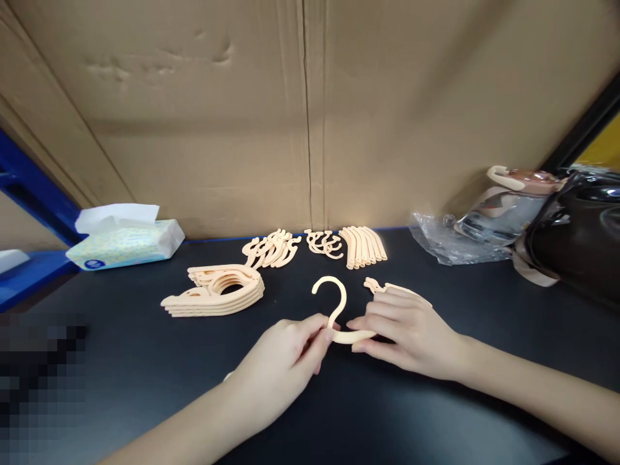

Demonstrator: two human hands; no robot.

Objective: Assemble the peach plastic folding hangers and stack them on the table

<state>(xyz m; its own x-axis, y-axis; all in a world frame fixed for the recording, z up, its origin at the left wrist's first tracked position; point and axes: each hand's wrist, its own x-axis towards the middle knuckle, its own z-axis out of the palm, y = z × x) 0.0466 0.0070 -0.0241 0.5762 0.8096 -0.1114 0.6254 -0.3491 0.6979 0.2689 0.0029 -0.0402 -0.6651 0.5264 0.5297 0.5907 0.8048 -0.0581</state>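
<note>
Both of my hands meet over the middle of the black tabletop (145,374). My left hand (285,361) pinches the base of a peach plastic hanger hook (334,303), which curls upward. My right hand (407,329) grips the hanger's body, a peach arm piece (392,287) that pokes out behind its fingers. The fingers of both hands are closed on the hanger.
A stack of assembled peach hangers (216,294) lies to the left. Behind are rows of loose peach parts (271,250), hooks (322,242) and straight arm pieces (363,245). A tissue pack (126,242) sits at far left, a crumpled plastic bag (440,242), a bottle (508,206) and a dark bag (581,232) at right. A cardboard wall (310,110) backs the table.
</note>
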